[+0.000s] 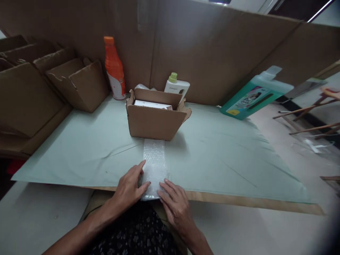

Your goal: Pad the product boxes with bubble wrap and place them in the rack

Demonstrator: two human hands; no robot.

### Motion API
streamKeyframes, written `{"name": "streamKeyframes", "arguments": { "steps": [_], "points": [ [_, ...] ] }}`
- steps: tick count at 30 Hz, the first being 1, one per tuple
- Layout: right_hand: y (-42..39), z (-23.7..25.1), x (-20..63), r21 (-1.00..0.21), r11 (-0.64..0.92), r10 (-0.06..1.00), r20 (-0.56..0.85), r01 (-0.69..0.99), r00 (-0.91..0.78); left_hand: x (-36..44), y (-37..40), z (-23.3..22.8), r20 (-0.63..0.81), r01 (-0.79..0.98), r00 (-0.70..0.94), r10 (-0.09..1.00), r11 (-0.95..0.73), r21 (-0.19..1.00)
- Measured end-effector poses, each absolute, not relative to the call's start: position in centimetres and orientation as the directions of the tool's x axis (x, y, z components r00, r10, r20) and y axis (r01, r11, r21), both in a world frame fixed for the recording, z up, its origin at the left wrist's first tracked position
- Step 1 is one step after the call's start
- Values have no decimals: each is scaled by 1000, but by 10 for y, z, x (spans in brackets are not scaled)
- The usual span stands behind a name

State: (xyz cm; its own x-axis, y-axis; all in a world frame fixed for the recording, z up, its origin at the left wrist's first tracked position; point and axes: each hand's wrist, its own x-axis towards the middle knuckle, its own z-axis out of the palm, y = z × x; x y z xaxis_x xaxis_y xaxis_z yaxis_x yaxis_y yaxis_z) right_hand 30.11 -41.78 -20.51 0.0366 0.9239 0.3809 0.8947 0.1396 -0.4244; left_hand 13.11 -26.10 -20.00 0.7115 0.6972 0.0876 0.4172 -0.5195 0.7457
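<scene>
Both hands are down at the near edge of the counter [79, 148], working a strip of bubble wrap [153, 166]. The left hand [130, 187] lies flat over the strip's near-left part, fingers spread and pressing, index finger stretched up along its left side; it grips nothing. The right hand [174, 202] rests open on the strip's near-right corner, fingertips on the plastic, nothing closed in it either. The bubble wrap runs from the near edge straight back towards the middle, its far end touching the front wall of a small cardboard box [155, 122]. That box stands open at mid-counter with a white item [151, 104] inside. Just behind it, near the far edge, stands a white bottle [176, 86] with a green cap, and to its left an orange bottle [114, 69]. At the far-right corner a teal jug [255, 95] leans tilted. Folded cartons [71, 79] sit stacked by the far-left corner.
</scene>
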Motion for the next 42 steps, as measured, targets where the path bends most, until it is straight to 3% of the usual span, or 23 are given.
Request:
{"name": "streamKeyframes", "arguments": {
  "steps": [2,4,7,11,14,17,20,24,26,28,33,36,39,42],
  "points": [
    [-403,-200,301,-522,161,926,374,838,55,123,-265,-195,263,283,734,627,-634,720],
    [-390,-194,301,-643,124,951,295,755,95,117,-269,-194,320,213,768,555,-692,690],
    [-374,-188,303,-799,-34,975,106,600,196,113,-271,-200,238,288,759,606,-640,712],
    [-366,-191,308,-867,-151,965,-24,475,262,120,-266,-211,100,397,708,699,-511,762],
    [-373,-197,308,-797,-83,937,141,598,319,127,-260,-215,78,420,687,722,-483,768],
    [-384,-200,304,-572,2,880,390,820,270,132,-254,-216,82,429,695,715,-503,750],
    [-385,-199,303,-415,98,922,380,905,75,131,-252,-213,117,456,686,718,-551,699],
    [-368,-200,311,-473,131,948,317,871,30,124,-252,-205,300,359,719,627,-704,613],
    [-358,-201,317,-566,90,951,293,819,98,125,-249,-202,302,299,767,566,-732,612],
    [-349,-202,322,-606,39,944,284,795,170,132,-244,-203,265,313,771,579,-707,634],
    [-344,-200,324,-435,12,907,384,900,174,159,-222,-210,242,473,685,687,-673,569],
    [-342,-202,325,-362,25,936,336,932,105,161,-219,-211,304,430,696,651,-716,549],
    [-334,-203,331,-396,39,937,334,918,104,155,-222,-208,353,302,759,547,-776,554],
    [-324,-201,343,-515,50,948,293,855,121,156,-221,-205,349,287,757,552,-761,581]
  ]
}}
